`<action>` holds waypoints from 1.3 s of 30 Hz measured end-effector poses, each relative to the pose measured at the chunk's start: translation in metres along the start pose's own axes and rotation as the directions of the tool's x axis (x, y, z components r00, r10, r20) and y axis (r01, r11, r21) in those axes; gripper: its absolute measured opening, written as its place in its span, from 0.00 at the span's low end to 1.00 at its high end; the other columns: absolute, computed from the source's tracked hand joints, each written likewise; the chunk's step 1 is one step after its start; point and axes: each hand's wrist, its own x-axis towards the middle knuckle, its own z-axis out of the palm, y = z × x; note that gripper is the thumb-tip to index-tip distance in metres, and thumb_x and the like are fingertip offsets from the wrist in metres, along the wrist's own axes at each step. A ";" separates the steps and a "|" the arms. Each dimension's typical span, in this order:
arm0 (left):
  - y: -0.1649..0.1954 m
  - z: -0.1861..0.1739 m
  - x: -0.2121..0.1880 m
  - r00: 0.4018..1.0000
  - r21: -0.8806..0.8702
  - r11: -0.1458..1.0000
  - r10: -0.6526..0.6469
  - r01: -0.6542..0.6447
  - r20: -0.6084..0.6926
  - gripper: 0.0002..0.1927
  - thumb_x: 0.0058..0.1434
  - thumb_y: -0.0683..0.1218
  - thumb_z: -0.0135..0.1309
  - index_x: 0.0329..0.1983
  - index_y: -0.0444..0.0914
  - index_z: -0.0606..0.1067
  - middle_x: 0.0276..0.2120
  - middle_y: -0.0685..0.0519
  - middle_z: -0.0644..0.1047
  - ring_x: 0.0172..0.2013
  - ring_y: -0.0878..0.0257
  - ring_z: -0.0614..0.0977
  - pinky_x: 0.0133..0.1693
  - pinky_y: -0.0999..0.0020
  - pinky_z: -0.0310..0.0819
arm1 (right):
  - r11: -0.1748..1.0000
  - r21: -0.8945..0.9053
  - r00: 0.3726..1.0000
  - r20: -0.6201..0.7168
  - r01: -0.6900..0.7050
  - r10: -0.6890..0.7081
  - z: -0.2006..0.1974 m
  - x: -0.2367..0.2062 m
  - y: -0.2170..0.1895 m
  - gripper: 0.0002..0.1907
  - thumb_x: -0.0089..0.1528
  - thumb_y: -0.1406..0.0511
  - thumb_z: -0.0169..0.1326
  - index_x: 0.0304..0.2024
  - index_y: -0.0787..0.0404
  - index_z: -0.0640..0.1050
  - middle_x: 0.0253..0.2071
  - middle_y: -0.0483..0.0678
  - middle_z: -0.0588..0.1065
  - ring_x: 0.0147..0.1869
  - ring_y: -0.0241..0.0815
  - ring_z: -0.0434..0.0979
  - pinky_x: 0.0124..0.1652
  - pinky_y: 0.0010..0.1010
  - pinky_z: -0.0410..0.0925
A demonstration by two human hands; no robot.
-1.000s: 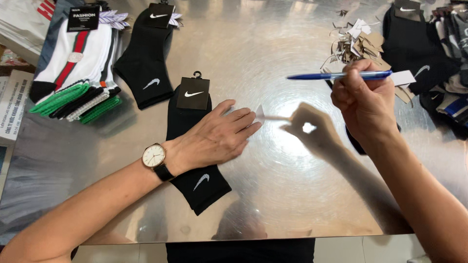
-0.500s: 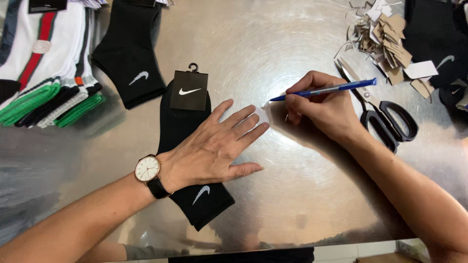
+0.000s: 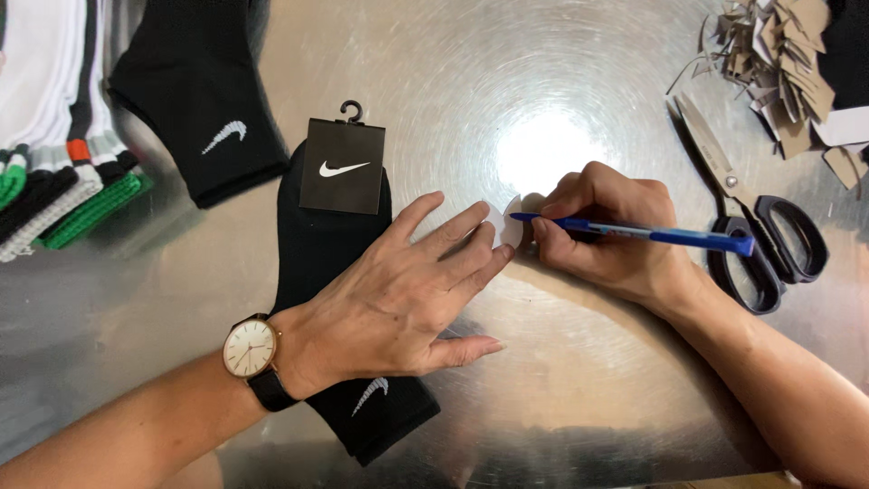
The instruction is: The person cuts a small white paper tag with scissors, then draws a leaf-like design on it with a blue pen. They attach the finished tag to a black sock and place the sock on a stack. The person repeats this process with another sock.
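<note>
Left hand [image 3: 412,294]: centre of the frame, lying flat and palm down, fingers spread and released; its heel rests on the black sock [image 3: 339,299], its fingertips [image 3: 493,237] press the near edge of a small white tag [image 3: 509,226]. A round wristwatch [image 3: 251,349] with pale dial and dark strap sits on the wrist.

Right hand [image 3: 606,231]: right of centre, fingers clenched around a blue pen [image 3: 634,234], tip pointing left onto the white tag.

White tag: small and rounded, on the metal table [image 3: 507,380] between the two hands, touching both the left fingertips and the pen tip.

Black sock: lower centre, running from upper centre-left downward, with a black card header and hook [image 3: 344,163] at its top end.

Second black sock [image 3: 204,100]: upper left, just beside the first.

Stack of white, black and green socks [image 3: 54,181]: far left edge.

Black-handled scissors [image 3: 756,226]: right side, closed, just beyond the pen's end.

Heap of cut card scraps [image 3: 783,63]: upper right corner.
</note>
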 end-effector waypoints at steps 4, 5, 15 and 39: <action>-0.018 0.007 0.004 1.000 -0.037 0.999 -0.010 0.010 0.010 0.38 0.64 0.65 0.51 0.58 0.26 0.74 0.56 0.35 0.74 0.66 0.40 0.69 0.66 0.34 0.53 | 0.999 -0.026 0.999 0.026 0.038 -0.037 0.003 0.009 0.015 0.12 0.62 0.67 0.63 0.34 0.65 0.71 0.32 0.51 0.80 0.29 0.33 0.80 0.27 0.21 0.71; -0.021 0.009 0.004 1.000 -0.043 0.999 -0.011 0.012 0.013 0.38 0.64 0.65 0.51 0.58 0.26 0.74 0.55 0.35 0.74 0.66 0.40 0.69 0.66 0.34 0.52 | 0.999 -0.025 0.999 0.032 0.035 -0.034 0.004 0.010 0.018 0.12 0.63 0.67 0.62 0.34 0.65 0.71 0.32 0.51 0.80 0.29 0.33 0.80 0.27 0.20 0.71; -0.029 0.020 0.002 1.000 -0.080 0.996 -0.028 0.029 0.013 0.39 0.66 0.65 0.48 0.57 0.25 0.74 0.54 0.35 0.75 0.67 0.39 0.69 0.68 0.33 0.50 | 0.998 -0.014 0.997 0.060 0.058 -0.058 0.007 0.014 0.023 0.12 0.63 0.66 0.62 0.35 0.65 0.72 0.32 0.52 0.79 0.31 0.34 0.82 0.28 0.21 0.73; -0.029 0.023 0.005 0.999 -0.091 0.995 -0.033 0.034 0.018 0.38 0.66 0.65 0.49 0.59 0.25 0.73 0.57 0.34 0.74 0.67 0.39 0.68 0.68 0.33 0.50 | 0.994 -0.056 0.994 -0.051 -0.096 0.093 0.008 0.008 0.025 0.11 0.63 0.70 0.62 0.35 0.67 0.71 0.34 0.54 0.80 0.35 0.34 0.83 0.31 0.20 0.75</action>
